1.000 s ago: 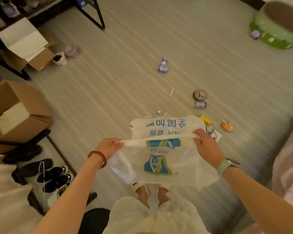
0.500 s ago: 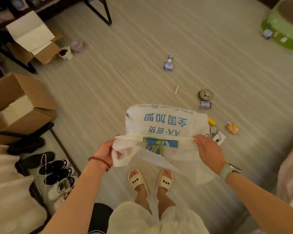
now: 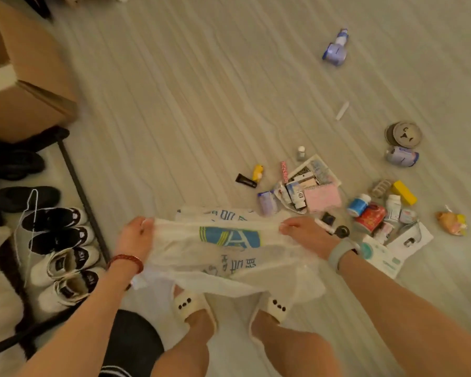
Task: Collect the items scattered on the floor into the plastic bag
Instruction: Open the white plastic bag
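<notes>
Thin white plastic bag (image 3: 229, 254) now hangs lower, stretched between your left hand (image 3: 136, 235) and right hand (image 3: 305, 232), both pinching its rim, uncovering the scattered items (image 3: 310, 191) just beyond it, so collecting can begin.

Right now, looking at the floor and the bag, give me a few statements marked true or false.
1. Both hands, left and right, grip the plastic bag. True.
2. The yellow box is already inside the bag. False: it lies on the floor.
3. A blue-and-white bottle lies apart from the main pile. True.
4. The person is barefoot. False: cream slippers are on both feet.
5. Shoes sit on a rack at the left. True.
</notes>
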Demonstrator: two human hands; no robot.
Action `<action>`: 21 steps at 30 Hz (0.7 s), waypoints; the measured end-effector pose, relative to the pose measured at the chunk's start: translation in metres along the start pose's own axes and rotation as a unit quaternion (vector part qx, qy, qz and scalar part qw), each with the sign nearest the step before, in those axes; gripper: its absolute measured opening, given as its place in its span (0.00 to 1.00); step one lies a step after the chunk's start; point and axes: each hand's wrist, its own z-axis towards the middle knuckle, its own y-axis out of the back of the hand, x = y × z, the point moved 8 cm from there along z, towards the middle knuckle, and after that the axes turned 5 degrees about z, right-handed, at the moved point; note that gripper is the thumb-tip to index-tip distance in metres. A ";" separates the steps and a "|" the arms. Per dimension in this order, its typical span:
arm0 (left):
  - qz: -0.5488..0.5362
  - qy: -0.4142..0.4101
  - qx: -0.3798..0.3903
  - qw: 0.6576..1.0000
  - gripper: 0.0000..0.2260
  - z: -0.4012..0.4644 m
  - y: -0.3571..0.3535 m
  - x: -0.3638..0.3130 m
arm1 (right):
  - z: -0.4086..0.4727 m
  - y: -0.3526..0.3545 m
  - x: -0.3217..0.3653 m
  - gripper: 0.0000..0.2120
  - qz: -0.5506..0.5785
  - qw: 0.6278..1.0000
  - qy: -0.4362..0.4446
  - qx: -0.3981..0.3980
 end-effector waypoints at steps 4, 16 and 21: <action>0.195 0.021 -0.072 0.978 0.17 0.069 -0.052 0.089 | 0.095 -0.089 -0.017 0.16 -0.117 0.984 0.080 0.111; 0.306 -0.424 -0.156 0.838 0.26 0.207 -0.244 0.072 | 0.331 -0.180 -0.019 0.19 -0.362 0.879 0.302 -0.066; 0.265 -0.317 -0.008 0.911 0.23 0.252 -0.283 0.084 | 0.281 -0.184 0.023 0.20 -0.427 0.719 0.507 -0.209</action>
